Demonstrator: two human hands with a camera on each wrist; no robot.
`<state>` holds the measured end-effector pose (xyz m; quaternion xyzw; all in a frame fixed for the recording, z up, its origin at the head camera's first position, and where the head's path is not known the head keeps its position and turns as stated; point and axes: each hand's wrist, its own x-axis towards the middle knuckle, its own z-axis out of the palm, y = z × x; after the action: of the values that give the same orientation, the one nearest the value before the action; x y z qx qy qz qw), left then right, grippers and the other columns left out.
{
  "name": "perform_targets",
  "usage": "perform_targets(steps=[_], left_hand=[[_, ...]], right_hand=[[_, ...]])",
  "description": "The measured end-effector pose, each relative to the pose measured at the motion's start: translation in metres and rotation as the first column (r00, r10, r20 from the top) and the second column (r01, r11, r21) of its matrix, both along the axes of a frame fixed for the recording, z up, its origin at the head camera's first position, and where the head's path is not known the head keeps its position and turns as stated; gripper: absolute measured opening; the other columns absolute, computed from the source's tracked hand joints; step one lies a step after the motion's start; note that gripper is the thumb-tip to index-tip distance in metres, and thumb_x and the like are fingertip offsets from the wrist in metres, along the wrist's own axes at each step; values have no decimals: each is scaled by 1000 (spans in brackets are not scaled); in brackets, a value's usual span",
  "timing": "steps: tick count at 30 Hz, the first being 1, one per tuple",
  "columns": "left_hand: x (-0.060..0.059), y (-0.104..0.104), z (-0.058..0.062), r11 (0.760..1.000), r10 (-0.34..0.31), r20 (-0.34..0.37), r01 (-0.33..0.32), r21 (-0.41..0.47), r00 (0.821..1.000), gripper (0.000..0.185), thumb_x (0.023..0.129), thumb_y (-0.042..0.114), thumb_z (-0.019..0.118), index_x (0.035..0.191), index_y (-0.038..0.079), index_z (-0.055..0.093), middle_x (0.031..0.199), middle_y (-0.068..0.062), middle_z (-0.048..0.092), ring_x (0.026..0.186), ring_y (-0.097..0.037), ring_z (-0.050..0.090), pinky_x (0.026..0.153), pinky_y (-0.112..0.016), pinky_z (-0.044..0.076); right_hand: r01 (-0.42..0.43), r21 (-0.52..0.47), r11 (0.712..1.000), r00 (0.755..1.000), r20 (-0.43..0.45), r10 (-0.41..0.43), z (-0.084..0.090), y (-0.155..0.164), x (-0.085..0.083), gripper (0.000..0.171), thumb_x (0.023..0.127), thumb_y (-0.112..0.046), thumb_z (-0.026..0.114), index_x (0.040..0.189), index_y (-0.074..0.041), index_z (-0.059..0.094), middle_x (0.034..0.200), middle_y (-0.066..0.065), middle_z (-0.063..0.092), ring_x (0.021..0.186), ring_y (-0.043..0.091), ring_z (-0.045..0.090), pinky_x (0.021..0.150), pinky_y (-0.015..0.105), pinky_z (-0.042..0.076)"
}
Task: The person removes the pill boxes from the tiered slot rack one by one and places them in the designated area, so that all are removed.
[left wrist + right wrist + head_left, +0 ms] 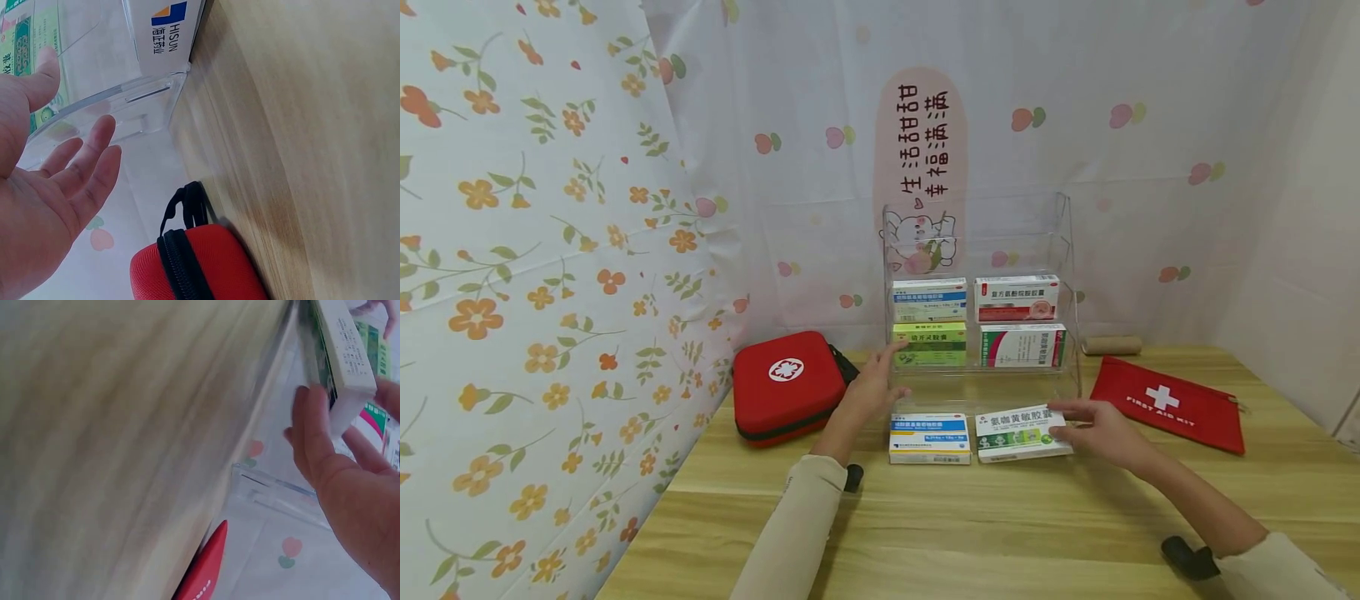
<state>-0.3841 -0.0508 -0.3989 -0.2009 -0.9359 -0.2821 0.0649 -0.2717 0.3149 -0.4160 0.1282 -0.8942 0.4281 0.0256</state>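
Observation:
A clear acrylic rack (1067, 250) stands on the wooden table (1000, 533) with medicine boxes on its steps. My right hand (1067, 425) holds the right end of a white and green box (1018, 433) on the lowest step. In the right wrist view my right hand (340, 419) has this box (340, 350) between thumb and fingers. My left hand (887, 375) is open, its fingers stretched toward a green box (928, 344) on the middle step without touching it. A blue and white box (928, 437) lies below that hand. The left wrist view shows the left hand (81, 144) empty beside the rack's edge (125, 100).
A red hard first-aid case (786, 383) lies left of the rack, and a flat red first-aid pouch (1168, 404) lies to the right. A cardboard tube (1111, 344) rests at the back right. Flowered curtains close the left and back sides.

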Motion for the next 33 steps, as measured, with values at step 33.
perform_targets(steps=[33], left_hand=[[-2,-1,-1,1000,-24,9,24,15,1000,86,90,26,75,153,41,19,121,-15,48,78,-24,54,58,-33,45]], right_hand=[[-73,87,994,994,88,65,-3,-9,-4,57,86,-21,77,132,5,56,130,29,57,116,46,56,78,38,57]])
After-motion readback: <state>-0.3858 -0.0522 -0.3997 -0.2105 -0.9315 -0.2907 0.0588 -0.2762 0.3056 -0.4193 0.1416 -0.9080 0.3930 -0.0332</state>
